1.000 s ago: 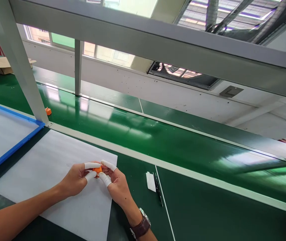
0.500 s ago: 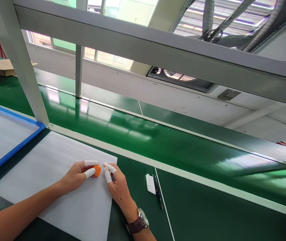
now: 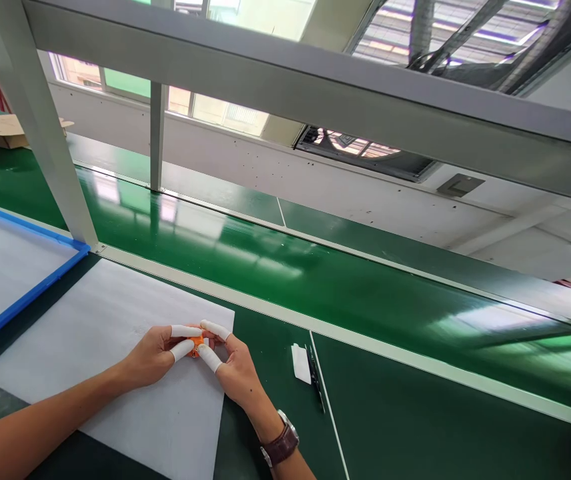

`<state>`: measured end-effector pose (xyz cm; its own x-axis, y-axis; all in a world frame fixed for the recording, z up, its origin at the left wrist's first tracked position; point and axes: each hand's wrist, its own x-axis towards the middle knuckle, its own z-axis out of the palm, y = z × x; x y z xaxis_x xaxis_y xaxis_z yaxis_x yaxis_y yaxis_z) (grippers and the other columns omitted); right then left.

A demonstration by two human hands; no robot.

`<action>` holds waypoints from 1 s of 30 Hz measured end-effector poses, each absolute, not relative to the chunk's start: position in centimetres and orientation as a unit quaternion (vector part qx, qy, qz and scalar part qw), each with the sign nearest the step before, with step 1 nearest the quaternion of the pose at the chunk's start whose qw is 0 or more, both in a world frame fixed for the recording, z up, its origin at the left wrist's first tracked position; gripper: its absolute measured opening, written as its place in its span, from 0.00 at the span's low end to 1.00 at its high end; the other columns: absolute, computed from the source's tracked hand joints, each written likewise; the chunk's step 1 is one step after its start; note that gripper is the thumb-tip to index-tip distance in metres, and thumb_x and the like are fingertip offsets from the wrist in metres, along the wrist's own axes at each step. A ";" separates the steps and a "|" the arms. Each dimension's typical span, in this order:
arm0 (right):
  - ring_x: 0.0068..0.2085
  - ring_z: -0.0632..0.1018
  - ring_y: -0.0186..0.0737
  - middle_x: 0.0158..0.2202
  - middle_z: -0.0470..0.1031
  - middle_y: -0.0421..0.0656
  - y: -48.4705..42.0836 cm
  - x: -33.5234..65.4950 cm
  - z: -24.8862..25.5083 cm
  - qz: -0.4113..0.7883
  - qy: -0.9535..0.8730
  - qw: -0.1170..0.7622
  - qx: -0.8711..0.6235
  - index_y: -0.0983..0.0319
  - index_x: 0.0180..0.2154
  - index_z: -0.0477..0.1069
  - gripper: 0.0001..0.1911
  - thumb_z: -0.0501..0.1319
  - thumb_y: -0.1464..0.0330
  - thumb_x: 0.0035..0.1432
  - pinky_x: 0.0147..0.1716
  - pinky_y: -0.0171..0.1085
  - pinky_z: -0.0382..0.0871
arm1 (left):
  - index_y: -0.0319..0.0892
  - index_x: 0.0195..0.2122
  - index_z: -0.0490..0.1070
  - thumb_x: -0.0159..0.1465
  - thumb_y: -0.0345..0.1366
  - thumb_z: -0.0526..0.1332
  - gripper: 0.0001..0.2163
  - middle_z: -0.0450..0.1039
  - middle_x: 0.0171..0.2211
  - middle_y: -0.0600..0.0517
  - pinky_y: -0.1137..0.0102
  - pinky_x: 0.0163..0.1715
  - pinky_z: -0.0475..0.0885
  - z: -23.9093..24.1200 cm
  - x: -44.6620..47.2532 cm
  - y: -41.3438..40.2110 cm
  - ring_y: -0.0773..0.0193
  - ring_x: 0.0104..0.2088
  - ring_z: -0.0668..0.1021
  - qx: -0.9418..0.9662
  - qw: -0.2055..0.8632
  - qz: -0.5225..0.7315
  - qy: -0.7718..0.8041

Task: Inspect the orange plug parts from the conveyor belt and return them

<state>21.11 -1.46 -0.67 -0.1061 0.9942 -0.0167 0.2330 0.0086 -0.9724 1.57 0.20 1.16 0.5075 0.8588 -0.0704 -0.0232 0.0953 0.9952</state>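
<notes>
A small orange part (image 3: 196, 342), its exact kind too small to make out, is pinched between both hands above a white sheet (image 3: 130, 307). My left hand (image 3: 158, 352) grips its left side with a thumb and finger in white finger cots. From the right, my right hand (image 3: 228, 357) closes its cotted thumb and forefinger on the same part. The fingertips hide much of it. A watch with a dark strap (image 3: 280, 445) is on my right wrist.
Right of the sheet, a small white card-like piece (image 3: 301, 364) and a thin dark piece (image 3: 315, 379) lie on the green table. A blue-edged tray (image 3: 25, 303) is at left. A grey frame post (image 3: 60, 147) and crossbar (image 3: 285, 73) stand ahead.
My right hand, half a second ago apart from the orange part, has moved left and taken hold of it. The left hand keeps its grip, and the part looks turned.
</notes>
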 end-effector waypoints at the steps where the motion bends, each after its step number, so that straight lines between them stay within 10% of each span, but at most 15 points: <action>1: 0.43 0.78 0.45 0.43 0.80 0.46 -1.5 21.1 -0.8 0.467 -0.581 0.411 -0.526 0.60 0.55 0.74 0.25 0.67 0.61 0.56 0.49 0.47 0.73 | 0.49 0.55 0.76 0.67 0.34 0.60 0.16 0.77 0.56 0.53 0.60 0.57 0.73 1.2 1.6 0.2 0.53 0.56 0.77 0.580 0.645 0.341 0.362; 30: 0.52 0.78 0.47 0.52 0.78 0.46 -1.4 21.9 -0.5 0.463 -0.622 0.405 -0.484 0.57 0.57 0.71 0.23 0.64 0.61 0.61 0.57 0.49 0.71 | 0.43 0.52 0.77 0.65 0.35 0.62 0.15 0.81 0.49 0.49 0.62 0.53 0.75 1.2 1.8 0.5 0.56 0.47 0.82 0.551 0.655 0.357 0.374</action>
